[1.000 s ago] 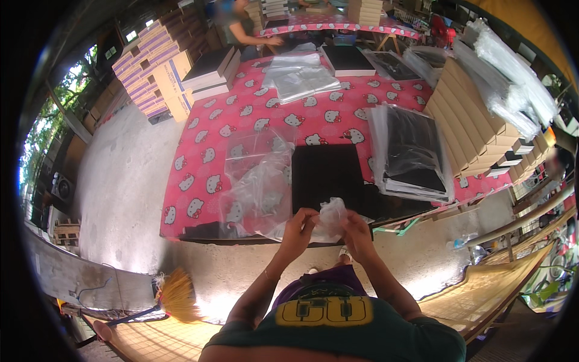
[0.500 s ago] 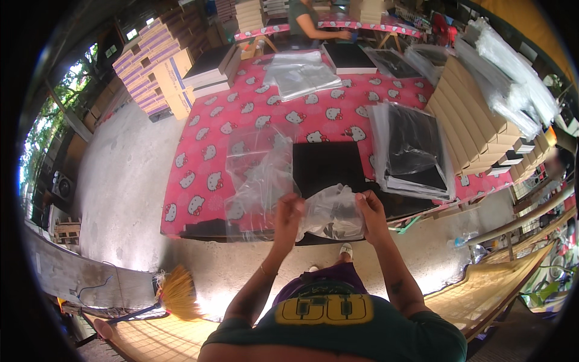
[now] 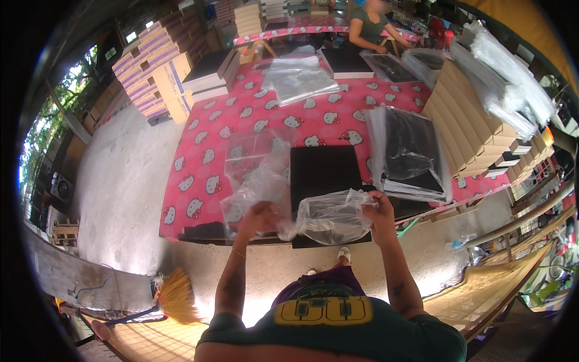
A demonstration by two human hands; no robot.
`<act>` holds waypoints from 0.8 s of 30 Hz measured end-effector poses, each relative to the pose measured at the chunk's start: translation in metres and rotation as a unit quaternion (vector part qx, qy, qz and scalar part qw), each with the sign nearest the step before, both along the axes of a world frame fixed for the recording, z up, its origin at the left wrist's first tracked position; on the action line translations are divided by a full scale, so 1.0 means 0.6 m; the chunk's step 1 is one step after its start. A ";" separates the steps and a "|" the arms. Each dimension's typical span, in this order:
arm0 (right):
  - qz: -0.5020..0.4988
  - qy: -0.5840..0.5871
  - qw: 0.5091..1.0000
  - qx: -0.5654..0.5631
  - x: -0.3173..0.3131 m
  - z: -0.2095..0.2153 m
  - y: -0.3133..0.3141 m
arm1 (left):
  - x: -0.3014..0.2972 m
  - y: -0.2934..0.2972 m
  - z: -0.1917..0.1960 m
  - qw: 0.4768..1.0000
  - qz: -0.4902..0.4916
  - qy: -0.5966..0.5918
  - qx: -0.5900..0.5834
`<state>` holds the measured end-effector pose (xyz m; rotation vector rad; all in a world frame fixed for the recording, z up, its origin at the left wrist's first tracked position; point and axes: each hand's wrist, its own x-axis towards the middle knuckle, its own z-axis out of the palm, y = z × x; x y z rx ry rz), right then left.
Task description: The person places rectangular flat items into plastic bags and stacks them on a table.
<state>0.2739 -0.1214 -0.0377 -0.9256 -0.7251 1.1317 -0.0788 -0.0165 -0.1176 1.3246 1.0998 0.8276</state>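
Note:
A clear plastic bag (image 3: 332, 216) hangs loose and crumpled at the table's near edge, partly over a flat black board (image 3: 325, 172). Its right end is pinched in my right hand (image 3: 379, 208). My left hand (image 3: 263, 218) is smeared by motion, beside the bag's left end and over more clear plastic bags (image 3: 256, 175) lying flat; its fingers cannot be made out. To the right of the black board lies a pile of black boards in clear plastic (image 3: 410, 148).
The table wears a pink patterned cover (image 3: 205, 157). Brown cartons (image 3: 464, 120) stand at its right under rolls of clear plastic (image 3: 512, 78). White-edged black stacks (image 3: 211, 69) sit at the far left. A co-worker (image 3: 371, 27) is beyond the far edge. A broom (image 3: 176, 295) lies lower left.
My left hand has moved left, away from the bag's middle. My right hand has shifted slightly right, still pinching the bag. The co-worker has moved to the right.

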 end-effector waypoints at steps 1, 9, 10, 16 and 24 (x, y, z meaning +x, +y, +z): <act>0.000 -0.018 1.000 -0.015 -0.001 -0.001 0.000 | -0.007 0.007 0.000 0.991 0.047 0.073 0.104; 0.098 0.156 0.982 -0.039 -0.124 0.007 -0.029 | 0.227 -0.115 0.146 0.974 0.044 0.047 0.219; 0.093 0.149 0.984 -0.036 -0.130 0.006 -0.030 | 0.238 -0.126 0.141 0.977 0.030 0.027 0.208; 0.078 0.201 0.976 0.034 -0.106 -0.016 -0.037 | 0.213 -0.111 0.140 0.951 0.143 0.089 0.261; 0.184 0.254 0.948 -0.058 -0.075 0.010 -0.054 | 0.192 -0.132 0.181 0.918 0.072 0.099 0.377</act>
